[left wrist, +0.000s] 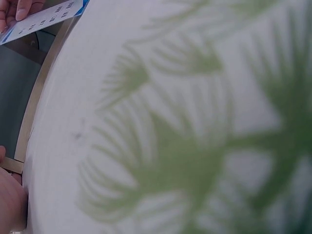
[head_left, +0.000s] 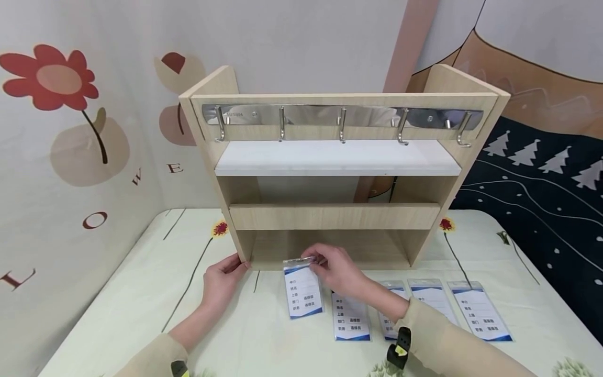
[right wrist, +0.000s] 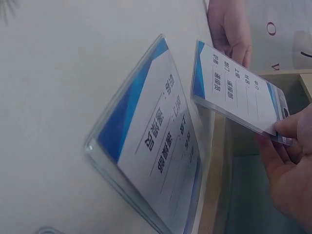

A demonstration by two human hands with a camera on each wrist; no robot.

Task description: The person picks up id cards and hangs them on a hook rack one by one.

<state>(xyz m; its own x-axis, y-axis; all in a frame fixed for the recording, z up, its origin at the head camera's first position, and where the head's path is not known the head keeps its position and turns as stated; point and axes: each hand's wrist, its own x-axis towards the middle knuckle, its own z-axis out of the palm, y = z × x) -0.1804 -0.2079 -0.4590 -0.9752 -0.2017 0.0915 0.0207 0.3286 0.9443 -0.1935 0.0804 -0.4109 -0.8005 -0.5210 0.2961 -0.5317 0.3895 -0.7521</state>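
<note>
Floral cloth covers the table (head_left: 141, 293), and on it the right hand (head_left: 336, 269) pinches the top edge of a badge (head_left: 303, 290), lifted just in front of the shelf (head_left: 336, 173): clear sleeve, white card, blue corners, dark print. Left hand (head_left: 221, 280) rests relaxed fingers against the shelf's lower left corner, holding nothing. More badges (head_left: 350, 317) lie flat in a row to the right.

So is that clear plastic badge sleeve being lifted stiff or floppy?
Probably fairly stiff: the clear plastic badge sleeve with blue-and-white card, pinched at its top edge by the right hand, hangs flat without drooping. Likely light, since fingertips alone hold it. Its glossy surface may be slippery.
</note>
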